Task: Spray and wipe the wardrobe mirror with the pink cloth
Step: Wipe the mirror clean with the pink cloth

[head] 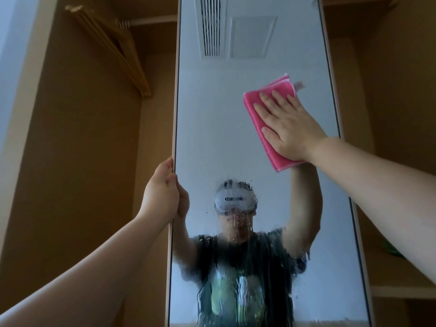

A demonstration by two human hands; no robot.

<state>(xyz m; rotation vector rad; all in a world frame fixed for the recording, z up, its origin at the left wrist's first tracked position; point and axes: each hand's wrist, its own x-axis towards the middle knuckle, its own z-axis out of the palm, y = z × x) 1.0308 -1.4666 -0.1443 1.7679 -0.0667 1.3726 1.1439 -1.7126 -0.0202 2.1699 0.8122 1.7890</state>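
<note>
Your right hand (287,123), fingers flat, presses the pink cloth (262,119) to the mirror (212,138) near its upper right edge, above the unwiped spray droplets (236,256), while your left hand (165,192) clasps its left edge, likely steadying it.

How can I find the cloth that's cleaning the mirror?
Find the tall mirror in the brown wardrobe. Near its upper right edge, a flat right hand presses a folded cloth on the glass. It is the only bright pink thing there.
</note>
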